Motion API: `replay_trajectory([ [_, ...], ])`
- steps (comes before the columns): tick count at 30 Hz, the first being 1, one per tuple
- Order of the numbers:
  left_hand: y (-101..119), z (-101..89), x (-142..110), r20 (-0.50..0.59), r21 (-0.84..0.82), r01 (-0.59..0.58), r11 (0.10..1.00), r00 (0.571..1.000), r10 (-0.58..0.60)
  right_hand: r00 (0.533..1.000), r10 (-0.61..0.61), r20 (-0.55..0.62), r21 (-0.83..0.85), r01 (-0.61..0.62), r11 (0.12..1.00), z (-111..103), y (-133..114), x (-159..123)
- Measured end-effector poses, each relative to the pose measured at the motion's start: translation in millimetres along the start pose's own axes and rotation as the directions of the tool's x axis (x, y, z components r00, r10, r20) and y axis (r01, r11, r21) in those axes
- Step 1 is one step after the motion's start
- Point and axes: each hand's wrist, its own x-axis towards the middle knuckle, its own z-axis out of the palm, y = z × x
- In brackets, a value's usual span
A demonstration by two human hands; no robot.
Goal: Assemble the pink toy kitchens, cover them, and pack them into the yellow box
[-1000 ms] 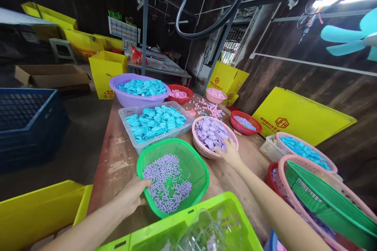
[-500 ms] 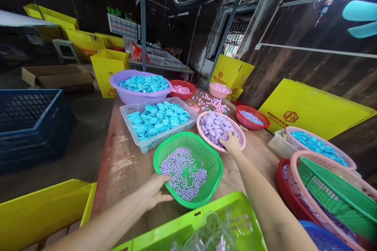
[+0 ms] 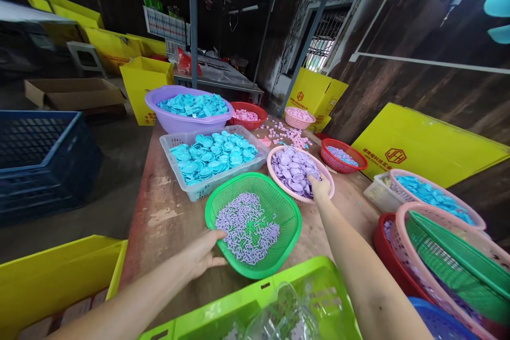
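Observation:
My left hand (image 3: 205, 256) grips the left edge of a green mesh basket (image 3: 287, 194), thumb on top of the rim. Small purple hooked rods (image 3: 249, 228) cover the bottom of that basket. Just beyond it, a round pink basket (image 3: 329, 183) holds purple oval dish-like pieces (image 3: 292, 167). My right hand (image 3: 320, 187) is closed over this basket's right rim, and part of its fingers is hidden. A translucent tray (image 3: 199, 189) of similar blue pieces (image 3: 215, 154) stands at the back left.
A bright green crate (image 3: 223, 311) with clear plastic packs (image 3: 282, 319) lies closest to me. A purple basin (image 3: 179, 125), a red basket (image 3: 345, 163) and loose pink pieces (image 3: 292, 135) are on the far part of the table (image 3: 153, 223). Stacked baskets (image 3: 450, 260) crowd the right side.
My right hand has shifted from among the purple pieces to the right rim of the pink basket. The left hand keeps its hold on the green basket. The view has tilted slightly.

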Motion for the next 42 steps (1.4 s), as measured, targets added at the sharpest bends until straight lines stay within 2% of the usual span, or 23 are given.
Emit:
replay_trajectory([
  [3, 0, 0.3, 0, 0.002, -0.001, -0.003, 1.000, 1.000, 0.003, 0.997, 0.074, -0.016, 0.186, -0.070, 0.980, -6, -7, 1],
  [6, 0, 0.4, -1, -0.005, 0.001, 0.010, 1.000, 1.000, -0.010, 0.995, 0.102, 0.019, 0.353, -0.102, 0.930, -12, -19, -6],
  [10, -1, -0.3, -1, 0.012, -0.009, -0.004, 1.000, 1.000, 0.004, 0.986, -0.004, 0.169, 0.481, -0.079, 0.873, -16, -39, -41],
  [12, -1, -0.6, -1, 0.013, -0.004, -0.006, 1.000, 1.000, 0.007, 0.955, -0.093, 0.282, 0.482, -0.057, 0.874, -15, -49, -70],
  [14, -1, -0.7, 0, 0.005, 0.008, 0.002, 1.000, 1.000, -0.002, 0.898, -0.181, 0.401, 0.455, -0.024, 0.890, -13, -60, -96],
  [16, -1, -0.4, -1, 0.008, 0.015, 0.004, 1.000, 1.000, -0.004, 0.847, -0.236, 0.477, 0.413, 0.022, 0.911, -11, -69, -109],
  [17, -1, -0.2, -1, 0.015, 0.016, 0.001, 1.000, 1.000, -0.001, 0.839, -0.244, 0.486, 0.388, 0.044, 0.921, -11, -72, -109],
  [19, 0, 0.5, -1, 0.024, 0.020, -0.011, 1.000, 1.000, 0.010, 0.873, -0.217, 0.438, 0.323, 0.073, 0.944, -9, -74, -94],
  [22, -1, 1.8, -1, 0.004, 0.035, -0.015, 0.999, 1.000, 0.014, 0.934, -0.077, 0.348, 0.013, 0.077, 0.997, 0, -66, -56],
  [24, -1, 2.4, 0, -0.013, 0.041, -0.011, 0.999, 1.000, 0.011, 0.943, 0.002, 0.334, -0.180, 0.062, 0.982, 11, -58, -37],
  [25, -1, 2.6, 0, -0.020, 0.042, -0.011, 0.999, 1.000, 0.012, 0.941, 0.023, 0.337, -0.226, 0.057, 0.972, 18, -54, -32],
  [28, -1, 2.4, 0, -0.023, 0.048, -0.010, 0.999, 1.000, 0.011, 0.957, 0.023, 0.290, -0.230, 0.046, 0.972, 35, -46, -29],
  [31, -1, 1.7, -1, -0.006, 0.050, -0.007, 0.999, 1.000, 0.007, 0.976, -0.019, 0.218, -0.215, 0.067, 0.974, 42, -41, -30],
  [37, -1, 2.6, 0, -0.006, 0.065, -0.004, 0.998, 1.000, 0.004, 0.970, -0.199, 0.140, -0.086, 0.212, 0.973, 33, -25, -17],
  [42, 0, 3.7, -2, 0.004, 0.073, -0.016, 0.997, 1.000, 0.016, 0.979, -0.201, 0.031, 0.029, 0.200, 0.979, 27, -10, -5],
])
